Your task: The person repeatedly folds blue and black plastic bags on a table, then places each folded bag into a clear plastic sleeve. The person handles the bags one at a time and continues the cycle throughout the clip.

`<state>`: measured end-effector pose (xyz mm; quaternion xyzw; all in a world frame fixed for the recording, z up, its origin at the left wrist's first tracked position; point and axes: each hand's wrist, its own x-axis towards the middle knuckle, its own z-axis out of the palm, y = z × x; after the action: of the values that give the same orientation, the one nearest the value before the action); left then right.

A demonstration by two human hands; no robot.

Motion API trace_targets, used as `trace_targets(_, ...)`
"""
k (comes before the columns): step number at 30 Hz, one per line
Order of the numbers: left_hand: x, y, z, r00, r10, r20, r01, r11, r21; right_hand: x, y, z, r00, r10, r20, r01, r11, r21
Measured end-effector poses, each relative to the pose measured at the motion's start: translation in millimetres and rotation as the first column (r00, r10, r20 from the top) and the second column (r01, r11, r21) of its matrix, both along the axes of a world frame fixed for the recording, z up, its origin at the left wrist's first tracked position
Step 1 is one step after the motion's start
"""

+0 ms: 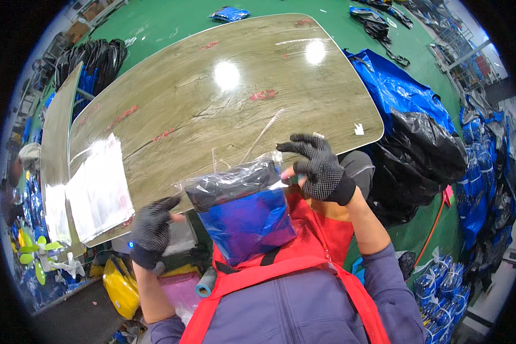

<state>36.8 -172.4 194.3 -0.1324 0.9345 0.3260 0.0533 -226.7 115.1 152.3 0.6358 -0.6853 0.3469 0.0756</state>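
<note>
While both gloved hands hold it up over the near edge of the wooden table (223, 109), a clear plastic bag (243, 209) with a folded blue and black item inside sits just in front of the person's chest. The left hand (153, 229) grips the bag's lower left side, fingers curled against it. The right hand (321, 169) is at the bag's upper right corner — thumb and forefinger look pinched on the flap there, while the other fingers are spread and lifted off. A thin clear strip (264, 135) trails from the top of the bag up over the table.

By the look of it, the step in hand is closing the bag's mouth: the item is already in, and the flap is not yet pressed down. The next move would call for a steady hold from the left hand while the right folds the flap flat and smooths it — no wrinkles, no trapped strip.

Left of the bag, a stack of clear bags (100, 183) lies on the table; right of the table, blue and black bundles (418, 126) are heaped on the green floor.
</note>
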Motion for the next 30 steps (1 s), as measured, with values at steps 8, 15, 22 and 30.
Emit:
trace_targets(8,-59.5,62.2,-78.9,0.752,0.502,-0.427,-0.31,0.841,0.443,18.0,-35.1,-24.0,0.973,-0.166,0.161,0.115,0.952,0.285)
trace_targets(15,-61.7,-3.8,-90.4,0.982,0.179,0.062,-0.161,0.62,0.768,-221.6,197.5,-98.9,0.138,-0.834,-0.533,0.988,0.156,0.011)
trace_targets(22,-199.3,-71.3,-66.0,0.946,0.265,-0.187,0.114,0.269,0.956,-297.7,242.6,-6.3,0.395,-0.866,-0.305,0.729,0.094,0.678)
trace_targets(30,-231.3,-10.5,-48.4,0.718,0.554,-0.421,0.08,0.536,0.841,-27.3,169.1,89.3,0.859,-0.46,-0.227,0.492,0.863,0.114)
